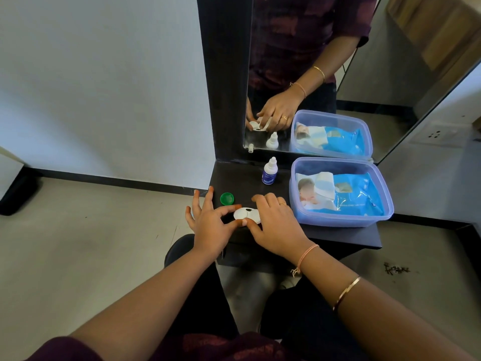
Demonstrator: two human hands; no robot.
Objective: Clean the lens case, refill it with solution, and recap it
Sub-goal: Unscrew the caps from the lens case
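A white lens case [246,214] lies on the dark shelf [338,235] between my hands. My left hand [210,220] pinches the case's left end with thumb and forefinger, the other fingers spread. My right hand [276,222] covers the case's right end; the mirror shows a white tissue under its fingers, pressed on the case. A green cap [227,198] lies loose just beyond my left hand. The small white solution bottle [270,171], capped and upright, stands further back near the mirror.
A clear plastic box [341,220] holding a blue pack of wet wipes [348,195] fills the shelf's right side. The mirror [312,74] stands behind the shelf. The shelf's left edge drops to the floor beside the green cap.
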